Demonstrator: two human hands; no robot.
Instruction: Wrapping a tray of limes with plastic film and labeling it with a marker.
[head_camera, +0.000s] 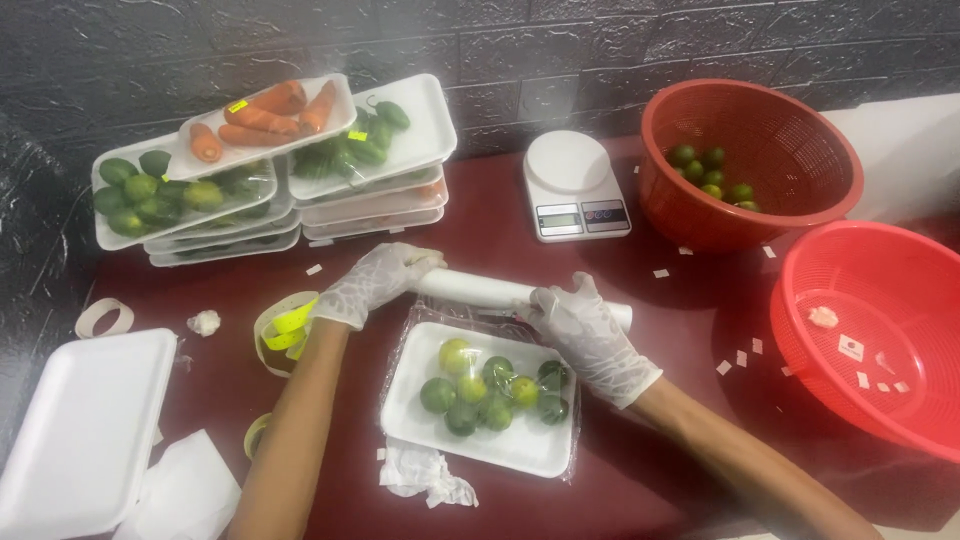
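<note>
I hold the roll of cling film (500, 292) with both gloved hands. My left hand (375, 283) is closed around one end of the roll and my right hand (585, 335) is wrapped over the other end, fingers curled on top. The roll lies crosswise just beyond the white foam tray of limes (520, 448), so the film comes off across the tray's full width; a clear sheet already covers the limes (490, 390) and shows at the tray's edges. Holding both ends keeps the roll level and the sheet taut.

The tray sits on a dark red tabletop (670, 330), directly in front of me and between my forearms. To my left lie an empty foam tray (85, 430), a coil of yellow label tape (285, 325) and crumpled scraps. Behind that, stacked wrapped trays (270, 170) of carrots and green produce stand against a dark grey brick wall (500, 50). A small white kitchen scale (575, 185) sits at the back, with a red basket holding limes (750, 160) beside it. A second red basket (880, 330), almost empty, is at my right. Small paper bits are scattered across the tabletop.
</note>
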